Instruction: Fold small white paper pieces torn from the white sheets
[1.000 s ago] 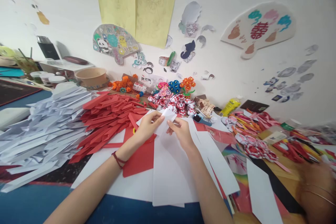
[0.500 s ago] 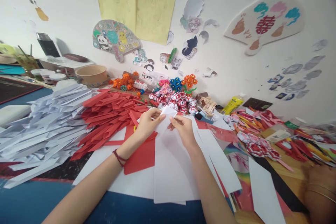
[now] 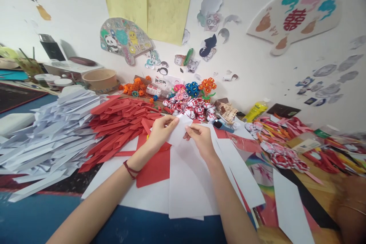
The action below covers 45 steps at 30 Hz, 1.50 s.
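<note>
Between my two hands is a small piece of white paper (image 3: 179, 129), raised a little over the sheets on the table. My left hand (image 3: 162, 131) pinches its left side with thumb and fingers. On the right side, my right hand (image 3: 200, 137) grips its edge with thumb and fingertips. Beneath lie large white sheets (image 3: 188, 183) and a red sheet (image 3: 153, 169). To the left of my left hand is a heap of folded red paper strips (image 3: 120, 126), and beyond that a bigger heap of folded white strips (image 3: 63, 133).
Red-and-white paper flowers (image 3: 197, 108) sit behind my hands, beside orange flowers (image 3: 208, 87). A yellow bottle (image 3: 255, 110) and a watch (image 3: 223, 125) lie to the right. A round tan bowl (image 3: 100, 80) stands at the back left. Another person's hand (image 3: 353, 194) rests at the right edge.
The view has shifted slightly. My left thumb has moved up along the white paper, and the paper looks turned a little. Both hands still hold it.
</note>
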{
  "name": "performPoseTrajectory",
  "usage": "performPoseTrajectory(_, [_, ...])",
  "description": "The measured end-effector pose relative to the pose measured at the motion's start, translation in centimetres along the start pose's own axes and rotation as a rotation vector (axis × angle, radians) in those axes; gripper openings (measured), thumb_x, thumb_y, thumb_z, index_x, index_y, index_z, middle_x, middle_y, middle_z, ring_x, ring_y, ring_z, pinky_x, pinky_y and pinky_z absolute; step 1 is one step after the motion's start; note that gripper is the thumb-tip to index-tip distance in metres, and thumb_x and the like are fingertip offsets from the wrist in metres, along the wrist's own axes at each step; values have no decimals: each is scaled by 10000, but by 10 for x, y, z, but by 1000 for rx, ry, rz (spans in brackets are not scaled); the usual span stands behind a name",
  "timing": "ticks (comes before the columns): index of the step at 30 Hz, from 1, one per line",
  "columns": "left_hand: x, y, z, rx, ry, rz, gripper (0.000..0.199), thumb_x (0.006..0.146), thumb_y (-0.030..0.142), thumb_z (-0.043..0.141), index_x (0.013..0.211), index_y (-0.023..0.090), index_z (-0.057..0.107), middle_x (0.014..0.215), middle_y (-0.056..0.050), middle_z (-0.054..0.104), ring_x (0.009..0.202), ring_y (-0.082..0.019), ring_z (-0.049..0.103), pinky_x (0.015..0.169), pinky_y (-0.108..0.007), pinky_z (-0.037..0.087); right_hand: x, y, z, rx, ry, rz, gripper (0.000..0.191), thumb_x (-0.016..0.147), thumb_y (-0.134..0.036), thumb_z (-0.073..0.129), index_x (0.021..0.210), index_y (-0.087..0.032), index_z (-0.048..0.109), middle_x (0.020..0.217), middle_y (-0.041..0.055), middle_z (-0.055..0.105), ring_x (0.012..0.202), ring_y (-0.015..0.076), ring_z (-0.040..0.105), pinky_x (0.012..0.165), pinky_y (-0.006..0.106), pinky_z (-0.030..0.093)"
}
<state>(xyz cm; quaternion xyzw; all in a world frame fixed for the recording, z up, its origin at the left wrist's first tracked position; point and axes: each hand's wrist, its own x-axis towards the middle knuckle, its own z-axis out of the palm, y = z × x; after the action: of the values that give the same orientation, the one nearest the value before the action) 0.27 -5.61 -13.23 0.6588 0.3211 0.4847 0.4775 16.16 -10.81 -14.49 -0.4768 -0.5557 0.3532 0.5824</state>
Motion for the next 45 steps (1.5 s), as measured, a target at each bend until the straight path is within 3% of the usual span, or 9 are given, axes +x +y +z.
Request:
performPoseTrajectory(21, [0, -7, -3, 81, 60, 69, 317, 810, 446, 588, 855, 144, 674, 851, -60, 688, 750, -161, 601, 662, -236, 456, -2, -9, 2, -68, -36, -7, 326, 816, -438, 601, 660, -157, 652, 630, 49, 646, 571, 153, 565, 584, 272, 457])
performPoseTrajectory(42, [-2, -1, -1, 169, 67, 89, 301, 828, 433, 568, 858, 148, 660, 856, -51, 680, 747, -148, 585, 649, -223, 436, -3, -9, 2, -65, -6, -28, 306, 799, -414, 635, 622, -165, 630, 569, 28, 601, 539, 147, 551, 545, 260, 450])
performPoseTrajectory(45, [-6, 6, 0, 198, 102, 113, 276, 840, 404, 558, 952, 164, 637, 846, -33, 667, 738, -133, 580, 644, -213, 429, -4, -11, 4, -72, -36, -19, 306, 781, -440, 648, 636, -171, 635, 567, 24, 595, 537, 153, 555, 539, 267, 456])
